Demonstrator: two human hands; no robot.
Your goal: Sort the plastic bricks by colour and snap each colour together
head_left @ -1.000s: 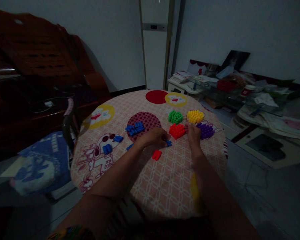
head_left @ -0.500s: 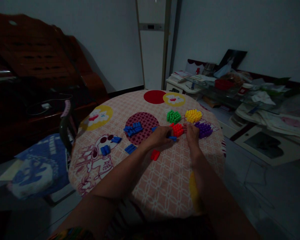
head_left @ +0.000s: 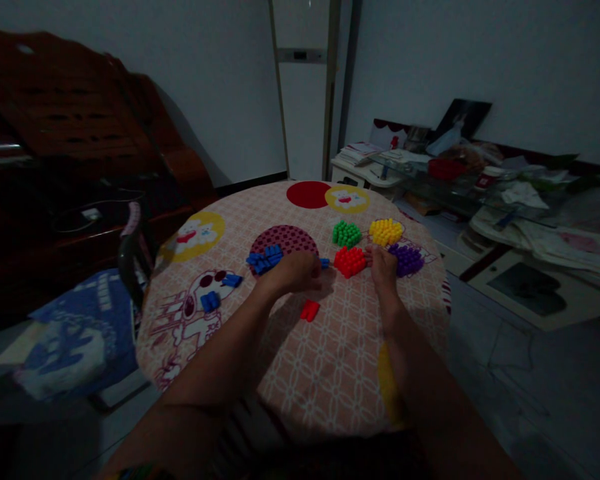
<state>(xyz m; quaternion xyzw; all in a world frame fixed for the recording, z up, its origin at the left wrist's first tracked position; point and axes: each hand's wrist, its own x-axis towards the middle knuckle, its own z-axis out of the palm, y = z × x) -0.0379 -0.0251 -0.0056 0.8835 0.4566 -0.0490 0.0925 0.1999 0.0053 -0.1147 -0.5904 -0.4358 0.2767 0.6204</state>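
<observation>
Patterned tablecloth (head_left: 340, 360) bears red blocks (head_left: 350, 263) just beside the right hand (head_left: 382, 264); whether its fingers or those of the left hand (head_left: 299, 272) (near blue blocks (head_left: 266, 259)) grip anything, one cannot tell. Both colours are probably light, stiff plastic, easiest pinched by their sides.

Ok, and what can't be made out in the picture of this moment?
In the head view:
Left hand: its back hides whether it holds anything.
Blue block behind it: partly covered by that hand.
Right hand: too dim and small to tell whether it touches the red block cluster.
Air conditioner display: too small to read.
</observation>
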